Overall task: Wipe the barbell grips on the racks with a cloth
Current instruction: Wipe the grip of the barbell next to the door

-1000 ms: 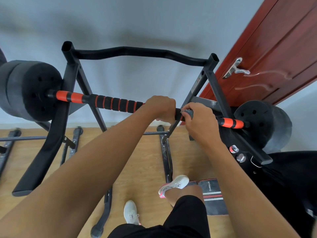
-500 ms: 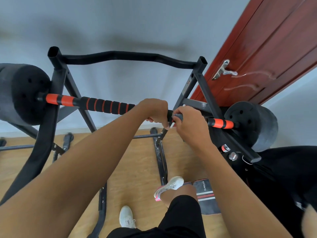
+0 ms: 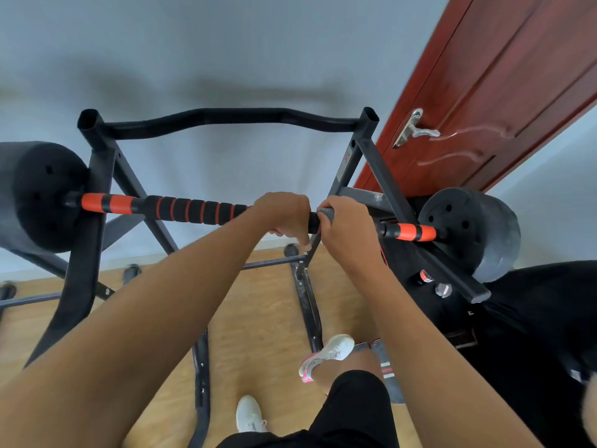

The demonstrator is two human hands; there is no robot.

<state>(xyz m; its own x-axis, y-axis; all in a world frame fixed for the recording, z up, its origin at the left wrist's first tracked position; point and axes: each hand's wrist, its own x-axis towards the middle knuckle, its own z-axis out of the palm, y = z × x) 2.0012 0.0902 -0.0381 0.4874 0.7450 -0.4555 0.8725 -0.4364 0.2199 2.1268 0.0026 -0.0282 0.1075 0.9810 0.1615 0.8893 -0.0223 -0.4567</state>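
At mid-bar, black steel rack point(image 3: 100, 163): wiping under way.
Right hand point(image 3: 347, 231) fingers clamp grey cloth point(image 3: 326, 214) on black-and-orange foam barbell grip point(image 3: 193, 210); left hand point(image 3: 284, 218) fingers clasp it; left length likely unwiped.

Red door point(image 3: 504, 92) w/ silver handle point(image 3: 412, 129) at right, 2 white shoes point(image 3: 329, 352) on wood floor point(image 3: 268, 318).

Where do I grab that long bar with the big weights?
Grab the ribbed black foam grip from above, like the left hand and right hand with the cloth. The barbell lies level on the rack; weight plates block both ends.
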